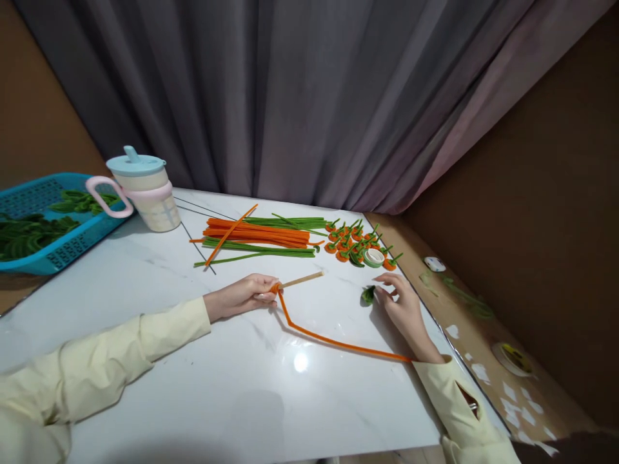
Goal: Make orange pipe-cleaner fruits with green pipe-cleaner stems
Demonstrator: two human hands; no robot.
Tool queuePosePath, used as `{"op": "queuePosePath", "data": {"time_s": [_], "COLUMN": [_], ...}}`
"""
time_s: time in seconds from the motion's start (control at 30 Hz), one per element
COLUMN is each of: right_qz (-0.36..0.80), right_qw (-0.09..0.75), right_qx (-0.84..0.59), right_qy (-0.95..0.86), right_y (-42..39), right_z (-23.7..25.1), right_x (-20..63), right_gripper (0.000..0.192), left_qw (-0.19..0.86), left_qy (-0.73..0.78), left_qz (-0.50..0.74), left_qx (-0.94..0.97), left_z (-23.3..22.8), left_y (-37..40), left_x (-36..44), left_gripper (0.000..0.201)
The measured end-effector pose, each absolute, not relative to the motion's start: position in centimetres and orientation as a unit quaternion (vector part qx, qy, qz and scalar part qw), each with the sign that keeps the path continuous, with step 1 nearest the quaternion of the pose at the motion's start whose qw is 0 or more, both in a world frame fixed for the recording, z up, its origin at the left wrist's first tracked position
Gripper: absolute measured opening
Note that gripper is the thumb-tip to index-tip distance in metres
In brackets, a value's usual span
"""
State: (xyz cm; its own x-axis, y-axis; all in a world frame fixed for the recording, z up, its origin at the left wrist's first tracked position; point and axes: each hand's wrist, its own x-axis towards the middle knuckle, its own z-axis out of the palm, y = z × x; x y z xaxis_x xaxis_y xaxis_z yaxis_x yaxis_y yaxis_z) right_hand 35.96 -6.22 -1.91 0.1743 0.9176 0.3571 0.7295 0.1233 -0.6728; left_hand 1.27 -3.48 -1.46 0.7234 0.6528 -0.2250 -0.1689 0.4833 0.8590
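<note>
My left hand (244, 296) grips a wooden stick (304, 280) together with one end of a long orange pipe cleaner (333, 340), which bends and runs across the white marble table (193, 386) toward my right wrist. My right hand (405, 309) rests on the table with its fingertips at a small green pipe-cleaner piece (367, 295); I cannot tell if the fingers grip it.
A pile of orange and green pipe cleaners (261, 237) lies at the table's far side, with several small orange flowers (355, 241) and a tape roll (373, 258) beside it. A lidded cup (147, 190) and a blue basket (43, 222) of green pieces stand at the left.
</note>
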Motion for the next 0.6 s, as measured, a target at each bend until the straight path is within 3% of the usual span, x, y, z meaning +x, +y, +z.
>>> {"op": "queuePosePath", "data": {"time_s": [0.1,0.27,0.6], "right_qz": [0.131,0.17,0.207], "right_qw": [0.354,0.296,0.287], "right_qx": [-0.621,-0.585,-0.564], "right_qy": [-0.687,-0.736,-0.746], "right_y": [-6.26,-6.14,-6.35], "right_z": [-1.76,-1.94,-1.66], "right_x": [35.79,35.72,35.6], "right_gripper": [0.016,0.017,0.02], "left_qw": [0.817,0.814,0.811], "left_qy": [0.273,0.279,0.286], "left_qz": [0.251,0.249,0.258], "left_qx": [0.441,0.444,0.441], "left_z": [-1.48,-1.42,-1.16], "left_y": [-3.45,-3.47,-3.69], "left_x": [1.26,1.29,1.35], "left_gripper": [0.016,0.017,0.018]}}
